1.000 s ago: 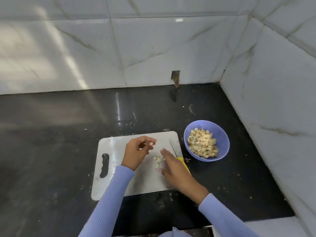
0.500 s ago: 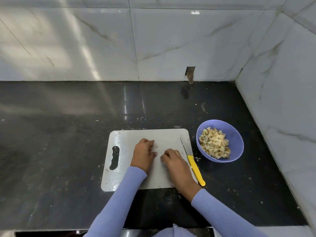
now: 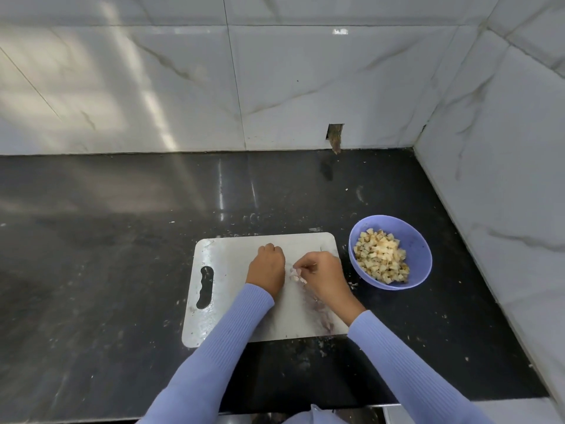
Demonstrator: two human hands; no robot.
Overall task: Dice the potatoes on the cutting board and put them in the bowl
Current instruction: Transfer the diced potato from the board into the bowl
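- You had bright, even daylight; pale window-shaped patches fell on the left of the marble wall tiles (image 3: 153,87), so the light came from the left.
- A small hard glare spot sat high on the back wall, and streaky reflections ran down the glossy black countertop (image 3: 122,240).
- Shadows were soft: only faint ones lay under the hands on the cutting board (image 3: 220,301).
- The wide-angle lens bent the tile joints and countertop edge toward the corners.
- The loose potato pieces (image 3: 296,275) between the hands looked smeared by motion; the bowl (image 3: 420,249) stayed fairly sharp.
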